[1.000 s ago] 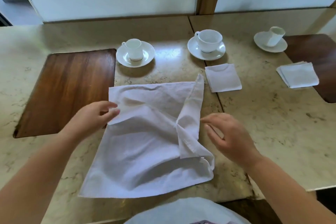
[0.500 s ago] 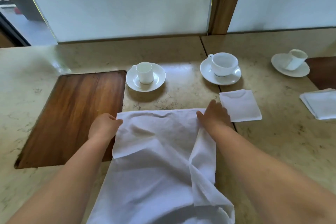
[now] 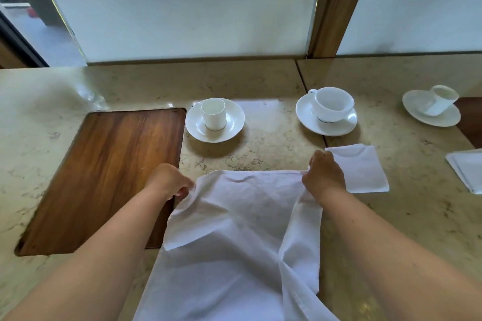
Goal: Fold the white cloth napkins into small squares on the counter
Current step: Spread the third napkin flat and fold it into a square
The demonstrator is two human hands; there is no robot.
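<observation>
A large white cloth napkin (image 3: 234,237) lies unfolded and wrinkled on the marble counter (image 3: 417,216) in front of me, its near part running off the bottom of the view. My left hand (image 3: 169,182) pinches its far left corner, where a flap is turned over. My right hand (image 3: 323,177) grips the far right corner, and the right edge is folded inward in a long strip. A small folded napkin square (image 3: 365,172) lies just right of my right hand. Another folded napkin (image 3: 467,169) sits at the right edge.
A dark wooden inset panel (image 3: 104,172) lies left of the napkin. Beyond the napkin stand three white cups on saucers: a small cup (image 3: 214,117), a wide cup (image 3: 331,107) and a tilted cup (image 3: 438,101). Frosted glass panes rise behind the counter.
My right hand has moved from beside the folded right edge up to the far right corner and taken hold of it. My left hand keeps its corner. The view has tilted up and closer.
</observation>
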